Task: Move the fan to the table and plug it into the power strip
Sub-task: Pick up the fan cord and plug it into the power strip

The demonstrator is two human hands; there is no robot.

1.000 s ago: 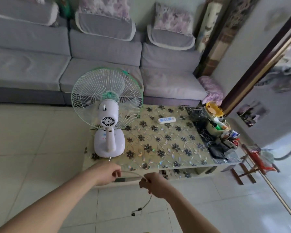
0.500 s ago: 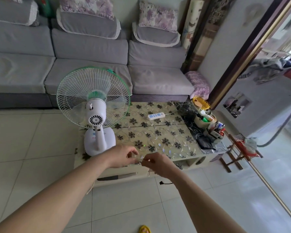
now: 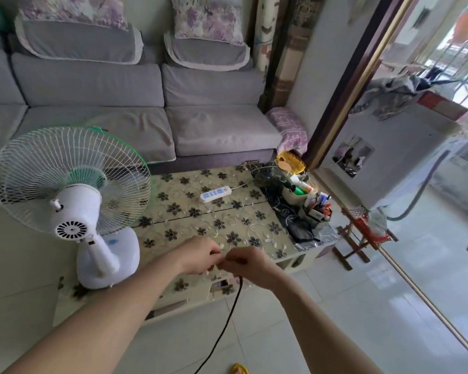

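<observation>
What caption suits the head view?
Fan on table; both hands gather its cord; power strip waits.

Fan (image 3: 70, 201) on table (image 3: 227, 222) left end, power strip (image 3: 215, 193) farther right.

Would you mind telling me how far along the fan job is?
Done: the fan stands on the table. In hand: the left hand and right hand meet over the table's near edge, working the cord. Left: nothing is plugged into the power strip.
</observation>
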